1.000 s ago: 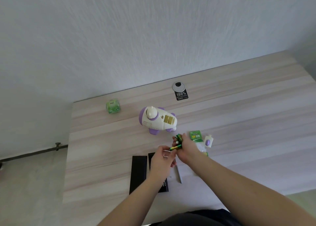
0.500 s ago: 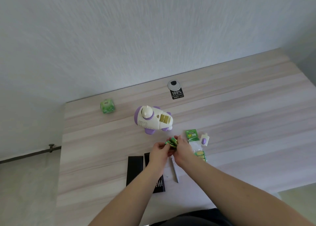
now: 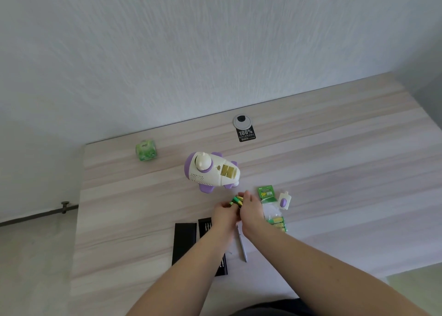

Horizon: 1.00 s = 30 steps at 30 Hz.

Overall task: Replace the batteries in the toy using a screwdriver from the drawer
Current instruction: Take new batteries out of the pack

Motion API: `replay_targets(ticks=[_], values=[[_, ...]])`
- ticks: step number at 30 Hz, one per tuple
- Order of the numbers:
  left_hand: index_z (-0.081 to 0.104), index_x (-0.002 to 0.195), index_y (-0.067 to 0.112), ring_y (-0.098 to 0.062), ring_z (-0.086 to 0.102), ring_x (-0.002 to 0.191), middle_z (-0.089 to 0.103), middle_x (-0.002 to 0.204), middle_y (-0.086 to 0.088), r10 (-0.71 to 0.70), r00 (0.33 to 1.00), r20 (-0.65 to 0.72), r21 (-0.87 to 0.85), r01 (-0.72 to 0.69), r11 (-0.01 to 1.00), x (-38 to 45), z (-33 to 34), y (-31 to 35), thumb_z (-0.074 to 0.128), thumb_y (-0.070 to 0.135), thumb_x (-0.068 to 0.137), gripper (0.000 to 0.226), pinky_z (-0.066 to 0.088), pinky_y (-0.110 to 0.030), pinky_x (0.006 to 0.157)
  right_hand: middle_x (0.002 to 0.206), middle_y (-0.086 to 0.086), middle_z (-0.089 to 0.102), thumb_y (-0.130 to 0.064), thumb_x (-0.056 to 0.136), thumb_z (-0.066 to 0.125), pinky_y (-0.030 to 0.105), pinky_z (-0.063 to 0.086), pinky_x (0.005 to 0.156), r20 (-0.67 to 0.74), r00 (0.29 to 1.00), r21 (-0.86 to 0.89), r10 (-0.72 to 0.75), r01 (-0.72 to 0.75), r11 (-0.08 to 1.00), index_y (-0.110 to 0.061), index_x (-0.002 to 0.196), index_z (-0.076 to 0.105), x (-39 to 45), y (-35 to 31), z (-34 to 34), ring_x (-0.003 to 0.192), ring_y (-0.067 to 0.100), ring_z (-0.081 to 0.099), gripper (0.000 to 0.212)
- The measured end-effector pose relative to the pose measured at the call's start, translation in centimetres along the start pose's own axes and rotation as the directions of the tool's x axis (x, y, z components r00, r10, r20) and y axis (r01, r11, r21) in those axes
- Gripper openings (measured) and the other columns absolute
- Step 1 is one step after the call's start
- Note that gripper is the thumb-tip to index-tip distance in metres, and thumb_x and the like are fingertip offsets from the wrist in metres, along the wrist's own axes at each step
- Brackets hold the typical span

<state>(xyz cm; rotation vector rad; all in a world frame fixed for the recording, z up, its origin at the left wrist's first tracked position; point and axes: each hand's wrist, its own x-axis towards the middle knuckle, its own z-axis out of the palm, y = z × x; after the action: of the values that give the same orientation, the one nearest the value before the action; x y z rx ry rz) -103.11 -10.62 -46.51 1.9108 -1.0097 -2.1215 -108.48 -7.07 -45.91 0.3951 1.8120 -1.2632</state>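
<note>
A white and purple toy (image 3: 210,172) lies on the wooden table (image 3: 334,172) with its battery bay open and gold contacts showing. Just in front of it, my left hand (image 3: 224,215) and my right hand (image 3: 251,210) meet and both pinch a small bunch of green and yellow batteries (image 3: 236,200). The toy's small white and purple cover (image 3: 284,200) lies to the right. A torn green battery pack (image 3: 269,197) with more batteries (image 3: 277,222) sits beside my right hand. A slim silver screwdriver (image 3: 242,246) lies under my wrists.
An open black bit case, lid (image 3: 184,241) and tray (image 3: 205,225), lies partly under my left forearm. A green cube-shaped pack (image 3: 146,150) sits at the back left. A grey cable grommet (image 3: 242,121) and black sticker (image 3: 246,134) are near the wall.
My hands closed in together around the batteries and shifted slightly toward the toy. The camera view drifted a little.
</note>
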Motion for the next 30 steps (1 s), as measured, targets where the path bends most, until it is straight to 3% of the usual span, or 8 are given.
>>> replay_targets(ticks=[6, 10, 14, 16, 19, 23, 27, 30], values=[[0.060, 0.104, 0.005, -0.030, 0.068, 0.075, 0.068, 0.099, -0.020, 0.025, 1.000, 0.016, 0.019, -0.025, 1.000, -0.4, 0.2, 0.4, 0.054, -0.001, 0.088, 0.018, 0.055, -0.034, 0.061, 0.093, 0.002, 0.067, -0.033, 0.101, 0.036, 0.045, 0.056, 0.084, 0.031, 0.997, -0.161, -0.067, 0.071, 0.984, -0.024, 0.108, 0.066, 0.1, 0.2, -0.3, 0.088, 0.023, 0.065, 0.032], [0.059, 0.110, 0.004, -0.027, 0.066, 0.076, 0.067, 0.102, -0.024, 0.027, 1.000, 0.013, 0.008, -0.027, 1.000, -0.2, 0.2, 0.4, 0.047, -0.001, 0.091, 0.022, 0.053, -0.032, 0.060, 0.096, 0.002, 0.068, -0.024, 0.100, 0.035, 0.044, 0.056, 0.082, 0.091, 0.988, -0.285, -0.127, 0.149, 0.947, -0.022, 0.114, 0.064, 0.4, 0.2, -0.7, 0.084, 0.023, 0.067, 0.033], [0.054, 0.109, 0.006, -0.025, 0.066, 0.073, 0.066, 0.099, -0.019, 0.080, 0.997, 0.002, 0.069, -0.080, 0.994, -0.1, 0.2, 0.0, 0.050, -0.002, 0.091, 0.020, 0.054, -0.030, 0.057, 0.099, -0.004, 0.066, -0.005, 0.093, 0.035, 0.027, 0.055, 0.065, 0.138, 0.975, -0.376, -0.173, 0.213, 0.902, -0.026, 0.119, 0.060, 0.3, 0.2, -1.6, 0.076, 0.015, 0.066, 0.042], [0.054, 0.109, 0.009, -0.025, 0.066, 0.075, 0.067, 0.098, -0.014, 0.131, 0.991, -0.027, 0.171, -0.125, 0.977, 0.4, 0.1, -0.4, 0.054, 0.000, 0.088, 0.023, 0.057, -0.034, 0.066, 0.109, -0.002, 0.066, 0.003, 0.088, 0.035, 0.019, 0.049, 0.059, 0.147, 0.967, -0.427, -0.209, 0.252, 0.868, -0.025, 0.122, 0.059, 0.3, 0.2, -2.0, 0.076, 0.014, 0.065, 0.050], [0.056, 0.109, 0.017, -0.023, 0.067, 0.085, 0.069, 0.097, -0.006, 0.229, 0.973, -0.024, 0.380, -0.203, 0.902, 1.1, 0.0, -0.6, 0.059, 0.007, 0.082, 0.029, 0.056, -0.042, 0.083, 0.120, 0.001, 0.062, 0.007, 0.085, 0.035, 0.021, 0.048, 0.078, 0.157, 0.945, -0.529, -0.288, 0.327, 0.783, -0.021, 0.126, 0.058, 0.3, 0.1, -1.8, 0.095, 0.016, 0.060, 0.055], [0.051, 0.117, 0.016, -0.022, 0.065, 0.089, 0.065, 0.096, -0.003, 0.276, 0.961, -0.009, 0.463, -0.240, 0.853, 1.2, -0.3, -0.4, 0.064, 0.010, 0.079, 0.041, 0.054, -0.045, 0.085, 0.124, 0.004, 0.054, 0.006, 0.086, 0.037, 0.029, 0.043, 0.096, 0.173, 0.919, -0.608, -0.355, 0.383, 0.695, -0.018, 0.124, 0.058, 0.5, 0.3, -1.4, 0.108, 0.018, 0.053, 0.050], [0.047, 0.109, 0.019, -0.016, 0.058, 0.078, 0.058, 0.085, 0.001, 0.356, 0.935, -0.003, 0.537, -0.298, 0.789, 0.0, -0.7, 0.5, 0.066, 0.012, 0.084, 0.033, 0.045, -0.022, 0.060, 0.128, 0.002, 0.052, 0.009, 0.087, 0.038, 0.030, 0.043, 0.097, 0.202, 0.905, -0.663, -0.373, 0.407, 0.628, -0.019, 0.127, 0.056, 0.9, 0.4, -1.6, 0.114, 0.019, 0.051, 0.052], [0.049, 0.117, 0.017, -0.010, 0.054, 0.075, 0.060, 0.089, -0.002, 0.444, 0.896, 0.016, 0.586, -0.368, 0.722, 0.0, -1.4, 0.7, 0.060, 0.011, 0.089, 0.031, 0.036, -0.011, 0.054, 0.131, 0.002, 0.048, 0.011, 0.085, 0.041, 0.031, 0.039, 0.102, 0.228, 0.892, -0.666, -0.390, 0.435, 0.606, -0.018, 0.128, 0.054, 1.0, 0.6, -1.9, 0.120, 0.019, 0.044, 0.054]])
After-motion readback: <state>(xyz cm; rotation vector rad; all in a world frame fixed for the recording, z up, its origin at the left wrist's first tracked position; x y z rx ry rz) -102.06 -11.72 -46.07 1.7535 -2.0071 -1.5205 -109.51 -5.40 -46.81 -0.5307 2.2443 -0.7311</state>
